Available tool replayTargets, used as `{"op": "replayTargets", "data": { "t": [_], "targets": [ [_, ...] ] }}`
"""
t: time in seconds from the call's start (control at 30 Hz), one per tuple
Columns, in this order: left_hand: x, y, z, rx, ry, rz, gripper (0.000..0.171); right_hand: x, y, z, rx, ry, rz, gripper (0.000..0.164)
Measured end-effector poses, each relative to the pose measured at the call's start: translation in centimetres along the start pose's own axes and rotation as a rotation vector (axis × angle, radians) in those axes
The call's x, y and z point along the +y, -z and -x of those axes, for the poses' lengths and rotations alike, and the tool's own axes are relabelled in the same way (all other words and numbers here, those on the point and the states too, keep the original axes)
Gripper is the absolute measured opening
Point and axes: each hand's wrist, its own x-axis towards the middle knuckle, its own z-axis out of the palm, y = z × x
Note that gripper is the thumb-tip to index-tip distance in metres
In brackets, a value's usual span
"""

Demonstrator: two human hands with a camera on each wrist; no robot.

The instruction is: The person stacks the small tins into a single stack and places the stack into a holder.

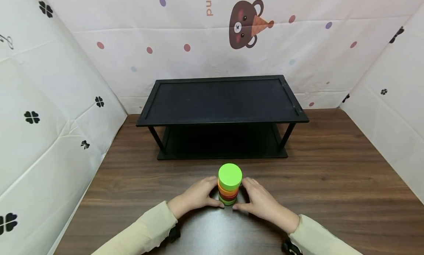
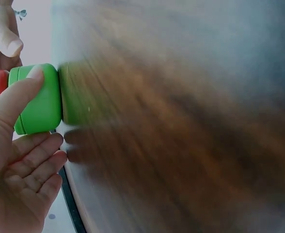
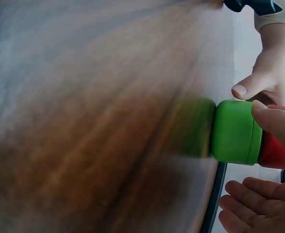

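Note:
A round stack of cups or blocks [image 1: 230, 177] stands upright on the table, bright green on top, with orange and red bands and a green base. My left hand [image 1: 198, 194] is at its left side, fingertips right at the stack and thumb near the front of the base. On the right, my right hand [image 1: 263, 201] mirrors it, its thumb a little apart from the base in the head view. Both wrist views show the green base [image 2: 41, 104] on the tabletop with a red part [image 3: 274, 150] above it. The fingers of both hands are loosely extended, not wrapped round the stack.
Behind the stack stands a black two-level shelf [image 1: 218, 100] on a dark brown wooden table [image 1: 331, 166]. White printed cloth [image 1: 192, 23] with dots and a bear hangs along the back, and white cloth encloses both sides.

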Motion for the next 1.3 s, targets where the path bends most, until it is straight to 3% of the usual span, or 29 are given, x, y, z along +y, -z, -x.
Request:
{"op": "replayTargets", "data": {
  "t": [0.63,1.3],
  "targets": [
    [0.0,-0.3,0.5,0.031,0.040,0.019,0.060,0.3,-0.7,-0.5,0.038,0.031,0.067,0.055],
    [0.4,-0.3,0.7,0.034,0.058,0.013,0.059,0.2,-1.2,-0.8,0.014,0.081,0.034,0.057]
  ]
}}
